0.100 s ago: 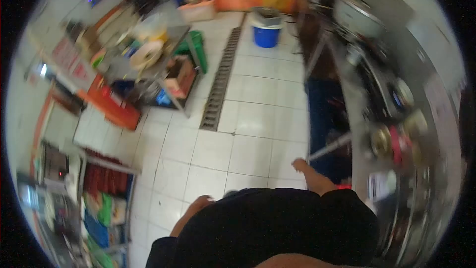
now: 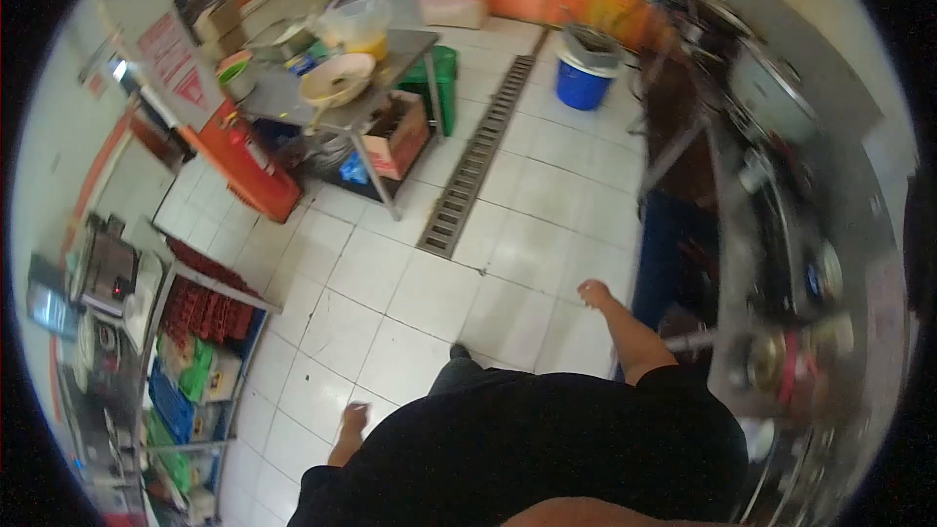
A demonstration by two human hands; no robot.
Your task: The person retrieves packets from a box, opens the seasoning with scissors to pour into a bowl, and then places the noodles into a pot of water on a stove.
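Observation:
My left hand [image 2: 355, 419] hangs low at the left of my body, above the white floor tiles [image 2: 410, 293]. Its fingers are small and blurred, so their pose is unclear. On the other side, my right hand [image 2: 592, 294] is held out ahead, over the floor and left of the right-hand counter; its fingers look curled, but whether they hold anything cannot be made out. Neither hand touches any object that shows. A dark shoe tip [image 2: 459, 351] shows in front of my body.
A floor drain grate [image 2: 478, 161] runs ahead. Back left stands a metal table [image 2: 395, 59] with bowls; beyond the drain is a blue bucket [image 2: 583, 83]. A fire extinguisher [image 2: 256, 151] is by an orange pillar. Shelves [image 2: 210, 444] stand left, a cluttered counter [image 2: 737, 263] right.
The view has turned, so the table, drain and bucket sit further right. My left hand is lower in view, my right hand slightly higher, and a shoe tip shows more clearly.

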